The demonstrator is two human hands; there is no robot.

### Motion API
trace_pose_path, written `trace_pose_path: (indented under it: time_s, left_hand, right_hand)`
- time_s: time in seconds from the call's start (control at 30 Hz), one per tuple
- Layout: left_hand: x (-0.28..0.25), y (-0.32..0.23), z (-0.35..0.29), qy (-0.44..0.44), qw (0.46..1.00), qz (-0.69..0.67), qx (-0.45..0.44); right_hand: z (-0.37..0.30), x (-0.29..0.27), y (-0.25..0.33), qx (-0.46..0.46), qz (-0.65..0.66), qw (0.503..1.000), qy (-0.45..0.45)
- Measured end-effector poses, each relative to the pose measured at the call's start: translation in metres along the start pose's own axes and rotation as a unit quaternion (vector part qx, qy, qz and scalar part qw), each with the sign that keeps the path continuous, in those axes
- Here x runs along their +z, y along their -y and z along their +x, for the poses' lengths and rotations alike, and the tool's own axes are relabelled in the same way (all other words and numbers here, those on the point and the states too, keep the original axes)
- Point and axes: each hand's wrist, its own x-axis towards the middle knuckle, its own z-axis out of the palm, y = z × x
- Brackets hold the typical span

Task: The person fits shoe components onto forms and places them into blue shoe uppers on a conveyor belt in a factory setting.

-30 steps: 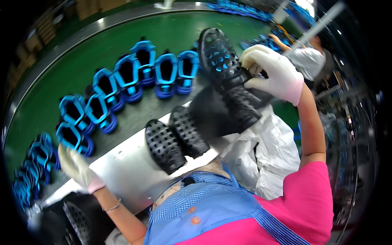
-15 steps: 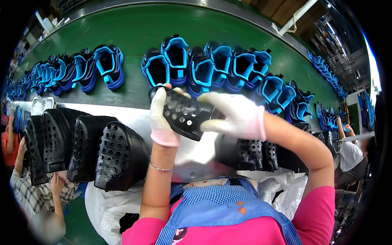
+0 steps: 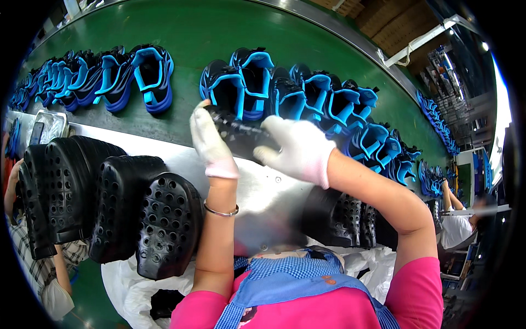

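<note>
A black shoe-shaped insert with rows of holes (image 3: 239, 135) is held between my two gloved hands, blurred by motion. My left hand (image 3: 211, 141) supports its left end, fingers pointing up along it. Around the right end, my right hand (image 3: 301, 151) closes with thumb and fingers. Just beyond the insert stand black-and-blue shoes (image 3: 226, 88) in a cluster, heels toward me. More perforated black inserts stand to the left of my left forearm, the nearest insert (image 3: 169, 225) with its holed face toward me. Others (image 3: 348, 218) sit under my right forearm.
A green conveyor surface (image 3: 192, 38) runs across the far side, with a long row of shoes (image 3: 109, 79) at left. A white work surface (image 3: 174, 158) lies between. A clear tray (image 3: 52, 127) sits at far left. Co-workers appear at both edges, one in a white top (image 3: 456, 230).
The insert has tilted, so its holed face now shows only edge-on. Both hands have shifted slightly, the left upward and the right lower. The whole view has shifted a little.
</note>
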Motion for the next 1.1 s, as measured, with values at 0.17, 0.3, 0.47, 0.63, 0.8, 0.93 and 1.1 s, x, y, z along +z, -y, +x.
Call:
trace_pose_path:
  time_s: [0.17, 0.3, 0.47, 0.63, 0.8, 0.93, 1.1]
  left_hand:
    - [-0.018, 0.021, -0.012, -0.007, 0.922, 0.325, 0.210]
    - [-0.017, 0.039, -0.020, 0.017, 0.874, 0.405, 0.268]
    - [-0.013, 0.038, -0.021, -0.006, 0.859, 0.439, 0.264]
    - [-0.010, 0.046, -0.022, -0.013, 0.854, 0.453, 0.255]
    - [-0.007, 0.052, -0.016, -0.017, 0.852, 0.457, 0.257]
    - [-0.008, 0.055, -0.018, -0.029, 0.845, 0.463, 0.267]
    - [-0.009, 0.058, -0.023, -0.028, 0.840, 0.470, 0.269]
  right_hand:
    - [0.043, -0.028, -0.004, 0.070, -0.044, 0.995, 0.061]
    - [0.086, -0.024, 0.003, 0.064, -0.109, 0.988, 0.093]
    - [0.130, 0.008, 0.021, 0.095, -0.158, 0.978, 0.096]
    - [0.157, 0.051, 0.014, 0.109, -0.210, 0.964, 0.121]
    - [0.174, 0.051, 0.011, 0.142, -0.183, 0.963, 0.138]
    - [0.164, 0.038, 0.019, 0.107, -0.247, 0.951, 0.154]
    - [0.160, 0.038, 0.023, 0.057, -0.295, 0.945, 0.128]
